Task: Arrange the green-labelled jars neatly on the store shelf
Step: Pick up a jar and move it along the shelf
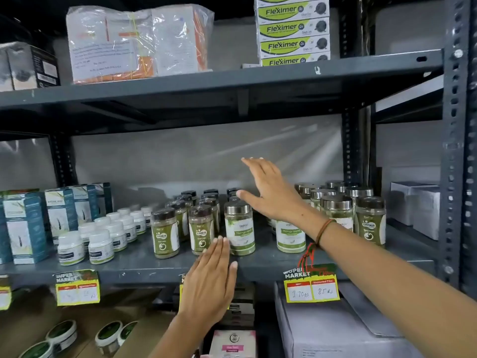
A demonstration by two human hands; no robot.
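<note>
Green-labelled jars stand on the grey middle shelf (144, 266). Several dark-capped jars (165, 232) form rows at centre. A silver-lidded jar (239, 228) stands alone at the front, and another silver-lidded jar (290, 237) sits partly behind my right forearm. More silver-lidded jars (370, 219) cluster at the right. My right hand (271, 192) hovers flat with fingers spread above and behind the lone jar, holding nothing. My left hand (210, 280) is open, palm toward the shelf edge, fingertips just in front of a dark-capped jar (201, 229).
White-capped small bottles (100, 245) and teal boxes (24, 228) fill the shelf's left. White boxes (415, 205) stand far right. Yellow price tags (311, 289) hang from the shelf edge. The upper shelf holds a wrapped bundle (136, 42) and green cartons (293, 29).
</note>
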